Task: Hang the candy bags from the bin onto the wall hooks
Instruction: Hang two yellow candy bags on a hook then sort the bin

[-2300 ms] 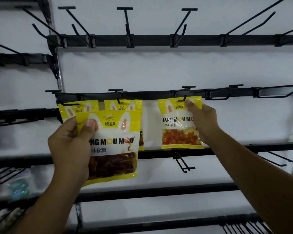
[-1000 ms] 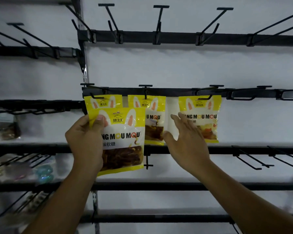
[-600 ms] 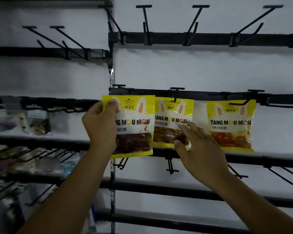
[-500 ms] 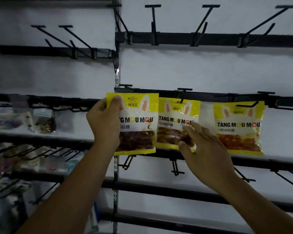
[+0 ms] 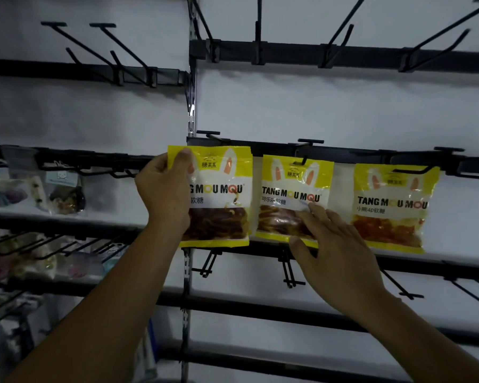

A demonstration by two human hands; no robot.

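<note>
Both hands are raised to the rack: a candy bag is gripped at its top corner by the left hand, just below the leftmost hook, while the hung middle bag is touched by the open right hand. Hanging is judged under way; next, the bag's top must be slid onto that hook

Left edge of frame, I see small clear packets hanging, contents blurred. Slotted metal upright runs down centre of white wall.
</note>
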